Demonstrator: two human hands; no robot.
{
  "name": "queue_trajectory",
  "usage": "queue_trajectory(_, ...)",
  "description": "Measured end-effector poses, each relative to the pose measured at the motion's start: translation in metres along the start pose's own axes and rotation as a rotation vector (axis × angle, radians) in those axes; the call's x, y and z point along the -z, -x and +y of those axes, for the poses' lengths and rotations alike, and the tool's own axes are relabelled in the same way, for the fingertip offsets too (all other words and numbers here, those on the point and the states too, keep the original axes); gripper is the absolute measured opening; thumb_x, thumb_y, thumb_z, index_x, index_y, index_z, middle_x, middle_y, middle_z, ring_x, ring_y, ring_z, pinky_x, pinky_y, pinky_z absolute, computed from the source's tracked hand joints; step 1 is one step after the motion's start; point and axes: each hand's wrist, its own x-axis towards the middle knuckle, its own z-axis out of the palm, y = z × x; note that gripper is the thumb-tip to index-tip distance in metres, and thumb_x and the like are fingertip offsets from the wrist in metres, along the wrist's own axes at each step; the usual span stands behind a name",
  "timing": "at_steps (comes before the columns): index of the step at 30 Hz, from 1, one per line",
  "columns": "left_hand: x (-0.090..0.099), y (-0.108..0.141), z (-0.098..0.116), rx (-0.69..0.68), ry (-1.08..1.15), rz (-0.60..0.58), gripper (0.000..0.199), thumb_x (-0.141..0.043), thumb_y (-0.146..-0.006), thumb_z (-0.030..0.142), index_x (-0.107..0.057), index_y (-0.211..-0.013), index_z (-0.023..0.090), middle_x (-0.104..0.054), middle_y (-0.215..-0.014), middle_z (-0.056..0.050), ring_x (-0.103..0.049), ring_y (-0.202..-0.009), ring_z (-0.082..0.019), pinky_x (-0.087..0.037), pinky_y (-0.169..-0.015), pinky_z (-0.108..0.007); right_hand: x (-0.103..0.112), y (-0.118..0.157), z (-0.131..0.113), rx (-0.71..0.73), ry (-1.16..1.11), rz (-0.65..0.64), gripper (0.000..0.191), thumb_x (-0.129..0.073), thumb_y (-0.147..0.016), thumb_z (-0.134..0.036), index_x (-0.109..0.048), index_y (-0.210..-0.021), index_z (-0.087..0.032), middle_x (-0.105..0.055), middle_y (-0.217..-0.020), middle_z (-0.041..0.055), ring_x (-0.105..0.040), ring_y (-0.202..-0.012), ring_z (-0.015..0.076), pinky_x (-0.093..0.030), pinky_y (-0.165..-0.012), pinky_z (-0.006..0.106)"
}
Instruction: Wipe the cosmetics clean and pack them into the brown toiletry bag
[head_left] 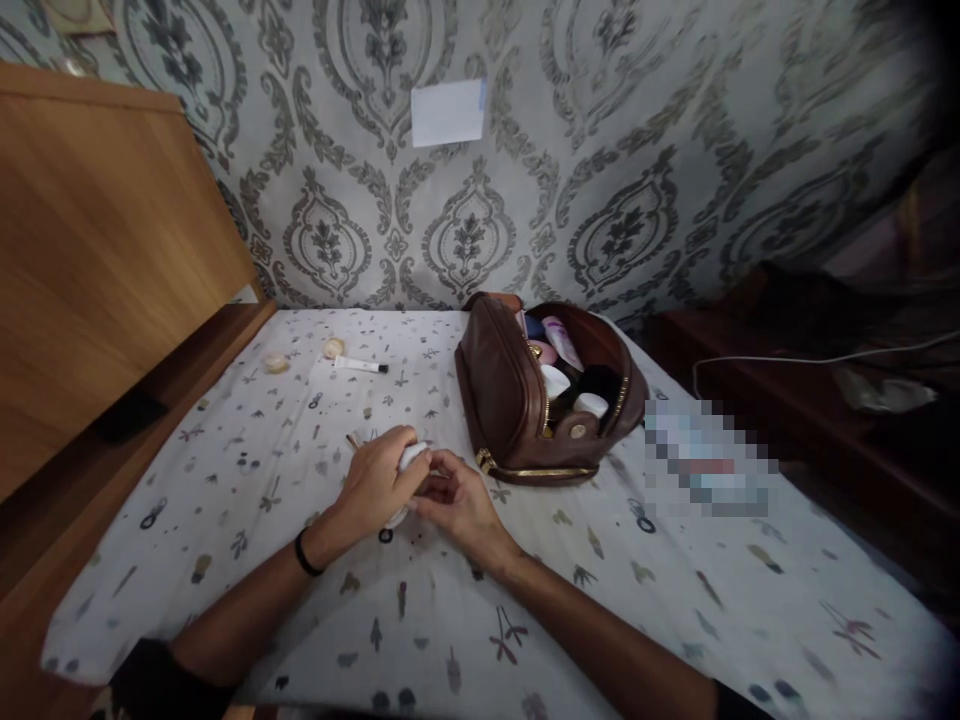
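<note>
Left hand [379, 475]: fingers clamped on white item [411, 457] | Right hand [469, 510]: fingers curled alongside, grip unclear | Brown bag [499, 400] near, right; patterned cloth [240, 450] extends left

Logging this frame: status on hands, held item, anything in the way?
Left hand gripping small white item; right hand close beside it. Item partly hidden by hands. Brown bag open, beyond right hand.
</note>
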Motion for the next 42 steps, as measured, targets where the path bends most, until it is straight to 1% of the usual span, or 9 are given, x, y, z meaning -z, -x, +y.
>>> queue_trajectory(4, 0.000, 0.003, 0.000, 0.019, 0.018, 0.003, 0.025, -0.045, -0.093, 0.045, -0.039, -0.081, 0.024, -0.047, -0.068, 0.005, -0.050, -0.066, -0.016, -0.035, -0.065, -0.030, 0.003, 0.001, -0.003, 0.002, 0.036, -0.031, 0.046, -0.088, -0.065, -0.036, -0.058, -0.097, -0.022, -0.065, -0.086, -0.0027, -0.065, -0.077, 0.0139, -0.053, -0.071, 0.026)
queue_trajectory(7, 0.001, 0.002, -0.001, 0.053, 0.087, -0.039, 0.028, -0.045, -0.093, 0.051, -0.041, -0.087, 0.024, -0.052, -0.073, 0.004, -0.053, -0.072, -0.018, -0.038, -0.071, -0.031, 0.005, 0.003, -0.003, 0.056, 0.168, -0.026, 0.045, -0.085, -0.069, -0.035, -0.059, -0.102, -0.021, -0.064, -0.084, -0.0020, -0.064, -0.076, 0.0152, -0.054, -0.069, 0.027)
queue_trajectory(14, 0.002, -0.007, -0.012, 0.142, 0.324, -0.093, 0.033, -0.040, -0.095, 0.049, -0.037, -0.074, 0.023, -0.042, -0.069, 0.005, -0.047, -0.069, -0.014, -0.037, -0.069, -0.029, 0.006, 0.011, -0.008, 0.267, 0.450, -0.101, 0.031, -0.077, -0.078, -0.025, -0.063, -0.105, -0.023, -0.060, -0.102, 0.0048, -0.060, -0.088, 0.0179, -0.058, -0.074, 0.031)
queue_trajectory(18, -0.001, -0.013, -0.020, 0.236, 0.461, -0.056, 0.037, -0.043, -0.090, 0.052, -0.033, -0.069, 0.023, -0.037, -0.068, 0.005, -0.043, -0.068, -0.014, -0.039, -0.069, -0.028, 0.001, 0.012, -0.008, 0.249, 0.361, -0.111, 0.038, -0.079, -0.075, -0.024, -0.060, -0.108, -0.024, -0.060, -0.107, 0.0048, -0.063, -0.092, 0.0182, -0.058, -0.077, 0.031)
queue_trajectory(22, -0.004, -0.013, -0.020, 0.253, 0.481, 0.042, 0.036, -0.043, -0.092, 0.052, -0.040, -0.071, 0.022, -0.044, -0.070, 0.003, -0.047, -0.073, -0.015, -0.043, -0.071, -0.028, -0.002, 0.008, -0.005, 0.050, 0.062, -0.070, 0.049, -0.085, -0.070, -0.034, -0.055, -0.107, -0.026, -0.065, -0.095, 0.0004, -0.068, -0.083, 0.0167, -0.058, -0.079, 0.034)
queue_trajectory(28, -0.007, -0.004, -0.005, 0.090, 0.452, 0.083, 0.042, -0.027, -0.100, 0.053, -0.049, -0.082, 0.022, -0.054, -0.078, -0.001, -0.053, -0.078, -0.018, -0.045, -0.076, -0.032, -0.001, 0.001, -0.009, 0.044, -0.169, 0.082, 0.050, -0.092, -0.061, -0.036, -0.061, -0.098, -0.023, -0.068, -0.101, 0.0001, -0.067, -0.081, 0.0131, -0.057, -0.075, 0.027)
queue_trajectory(32, -0.009, 0.003, 0.003, -0.029, 0.357, 0.089, 0.040, -0.026, -0.101, 0.050, -0.052, -0.086, 0.022, -0.057, -0.083, -0.004, -0.055, -0.080, -0.019, -0.045, -0.077, -0.034, 0.000, 0.001, -0.012, -0.075, -0.296, 0.076, 0.044, -0.090, -0.064, -0.038, -0.063, -0.094, -0.023, -0.067, -0.083, -0.0026, -0.064, -0.073, 0.0121, -0.058, -0.070, 0.026)
queue_trajectory(36, -0.010, 0.005, 0.001, -0.140, 0.214, 0.132, 0.034, -0.030, -0.100, 0.043, -0.054, -0.087, 0.022, -0.060, -0.085, -0.006, -0.056, -0.085, -0.021, -0.044, -0.080, -0.036, 0.001, 0.000, -0.013, -0.176, -0.409, 0.050, 0.041, -0.091, -0.063, -0.036, -0.070, -0.094, -0.020, -0.069, -0.089, -0.0002, -0.065, -0.077, 0.0119, -0.058, -0.071, 0.024)
queue_trajectory(42, -0.014, 0.010, -0.003, -0.240, 0.071, 0.239, 0.029, -0.032, -0.100, 0.037, -0.053, -0.088, 0.022, -0.060, -0.086, -0.007, -0.055, -0.085, -0.023, -0.043, -0.080, -0.038, 0.000, 0.000, -0.012, -0.200, -0.462, 0.042, 0.038, -0.091, -0.063, -0.037, -0.074, -0.093, -0.020, -0.071, -0.090, 0.0002, -0.064, -0.077, 0.0117, -0.055, -0.072, 0.023)
